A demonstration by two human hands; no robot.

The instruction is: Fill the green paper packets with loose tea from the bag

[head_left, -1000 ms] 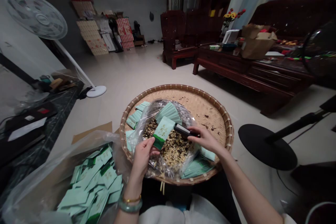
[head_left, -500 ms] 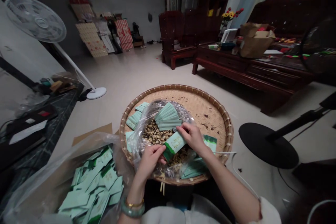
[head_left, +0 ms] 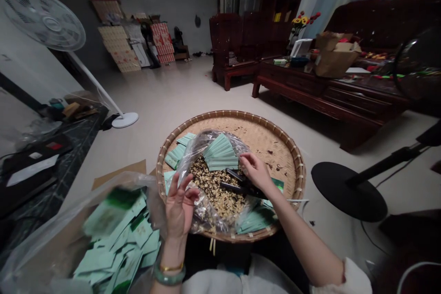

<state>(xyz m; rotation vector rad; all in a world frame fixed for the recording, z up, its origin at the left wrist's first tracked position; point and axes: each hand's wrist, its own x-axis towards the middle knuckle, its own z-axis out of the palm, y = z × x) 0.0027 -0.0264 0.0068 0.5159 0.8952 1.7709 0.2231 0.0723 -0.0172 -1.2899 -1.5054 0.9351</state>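
My left hand is raised at the near left rim of a round woven bamboo tray, fingers apart and holding nothing. A green packet, blurred by motion, is in the air over a plastic-lined box heaped with green packets. My right hand has its fingers bent close together at the right edge of a fanned stack of packets. What the fingertips hold, if anything, is hidden. Under that hand is a black two-armed tool, partly covered, above dried flakes in a clear bag.
More packets lie at the tray's left and in a pile at its near right. A white fan stands at left and a black fan base at right. A dark wooden table stands beyond, with a paper bag.
My left hand has let go of the green packet and opened, moving left; the packet is now above the box. My right hand has released it too and shifted slightly up, uncovering the black tool.
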